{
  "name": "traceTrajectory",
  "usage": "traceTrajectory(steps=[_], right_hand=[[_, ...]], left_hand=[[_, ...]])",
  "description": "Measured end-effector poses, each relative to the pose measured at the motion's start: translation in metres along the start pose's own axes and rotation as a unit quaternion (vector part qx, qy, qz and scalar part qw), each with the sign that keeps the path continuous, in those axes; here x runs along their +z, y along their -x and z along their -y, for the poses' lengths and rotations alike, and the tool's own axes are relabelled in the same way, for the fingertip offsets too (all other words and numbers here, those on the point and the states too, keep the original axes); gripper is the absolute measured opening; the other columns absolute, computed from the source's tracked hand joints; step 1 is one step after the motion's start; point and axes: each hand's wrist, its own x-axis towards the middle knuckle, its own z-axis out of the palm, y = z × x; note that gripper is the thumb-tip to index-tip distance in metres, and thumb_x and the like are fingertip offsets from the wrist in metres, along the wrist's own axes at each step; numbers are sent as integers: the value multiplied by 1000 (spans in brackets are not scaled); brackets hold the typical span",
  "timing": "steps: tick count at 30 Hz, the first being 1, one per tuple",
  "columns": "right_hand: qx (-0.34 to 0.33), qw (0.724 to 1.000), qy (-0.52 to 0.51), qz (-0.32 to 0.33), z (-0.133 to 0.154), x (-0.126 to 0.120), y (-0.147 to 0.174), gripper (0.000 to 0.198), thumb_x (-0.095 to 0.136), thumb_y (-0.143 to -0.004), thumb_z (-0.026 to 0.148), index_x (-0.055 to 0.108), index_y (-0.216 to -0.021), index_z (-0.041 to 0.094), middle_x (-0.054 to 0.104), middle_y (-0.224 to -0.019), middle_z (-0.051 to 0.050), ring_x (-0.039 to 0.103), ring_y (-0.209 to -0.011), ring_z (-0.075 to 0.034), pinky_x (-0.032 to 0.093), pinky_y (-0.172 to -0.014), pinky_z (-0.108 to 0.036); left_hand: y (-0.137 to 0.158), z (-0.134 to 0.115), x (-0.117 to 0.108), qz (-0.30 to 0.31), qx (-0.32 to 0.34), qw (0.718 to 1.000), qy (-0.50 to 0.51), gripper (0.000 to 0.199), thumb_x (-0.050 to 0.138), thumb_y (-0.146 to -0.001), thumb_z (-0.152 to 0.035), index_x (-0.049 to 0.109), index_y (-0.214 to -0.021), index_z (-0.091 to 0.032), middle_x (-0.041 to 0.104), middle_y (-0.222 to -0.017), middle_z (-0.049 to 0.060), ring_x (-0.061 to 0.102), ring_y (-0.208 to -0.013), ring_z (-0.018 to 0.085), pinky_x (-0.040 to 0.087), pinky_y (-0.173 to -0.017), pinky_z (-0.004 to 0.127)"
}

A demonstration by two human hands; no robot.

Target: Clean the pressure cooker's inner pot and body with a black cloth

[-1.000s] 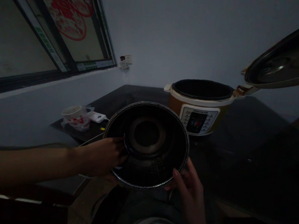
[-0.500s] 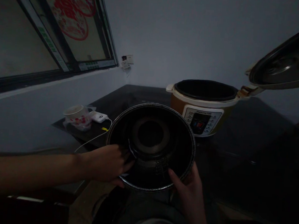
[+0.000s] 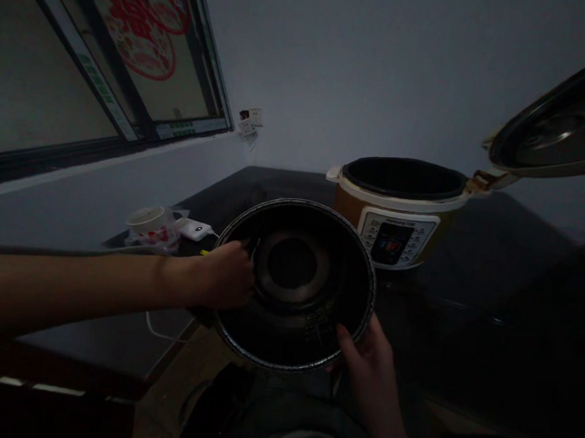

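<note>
A black inner pot (image 3: 287, 339) with a shiny rim is tilted so that its inside faces me. My right hand (image 3: 370, 364) grips its lower right rim, thumb inside and fingers beneath. Curled at the pot's left inner wall is my left hand (image 3: 228, 274). A dark, cloth-like piece with a thin pale edge shows around those fingers; the dim light hides most of it. Behind the pot, to the right, an electric cooker (image 3: 398, 210) stands with its lid (image 3: 553, 140) raised.
The dark tabletop (image 3: 468, 285) reaches to the wall. At its left end sit a cup in a plastic bag (image 3: 151, 228) and a white device with a cable (image 3: 195, 229). A window (image 3: 130, 101) is at left, a wall socket (image 3: 252, 117) in the corner.
My left hand has moved up along the pot's left inner wall, from the lower left rim. The pot has shifted slightly left; my right hand still grips its rim.
</note>
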Motion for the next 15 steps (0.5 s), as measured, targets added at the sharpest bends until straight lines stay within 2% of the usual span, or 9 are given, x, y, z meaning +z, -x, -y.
traceTrajectory(steps=[2,5,10,15], right_hand=[[-1,1000,-6,3,-1,1,0,47,73,-70,44,58,-107,19,62,-75,-1,54,-49,-14,52,-34,-27],[3,1000,-19,9,-3,1,0,44,73,-71,44,59,-105,19,61,-72,0,54,-48,-14,52,-35,-27],[3,1000,-17,11,-6,1,-1,45,72,-71,44,58,-106,19,63,-76,-1,55,-50,-14,52,-36,-27],[-5,1000,-2,-3,-7,1,-1,46,71,-72,44,58,-108,18,63,-76,-1,56,-53,-15,52,-36,-27]], left_hand=[[-6,2,10,1,7,1000,-26,24,54,-82,-16,74,-69,-18,73,-72,11,68,-73,26,38,-95,48],[-13,2,19,-33,-14,998,-47,29,51,-77,-4,76,-82,-17,74,-88,13,68,-92,29,33,-104,49],[-20,7,10,-12,-37,991,-126,39,43,-82,-2,70,-109,-9,68,-117,18,62,-112,29,40,-103,43],[-32,20,10,-66,-31,991,-113,42,51,-78,-4,65,-117,-5,56,-135,22,46,-132,31,27,-115,46]])
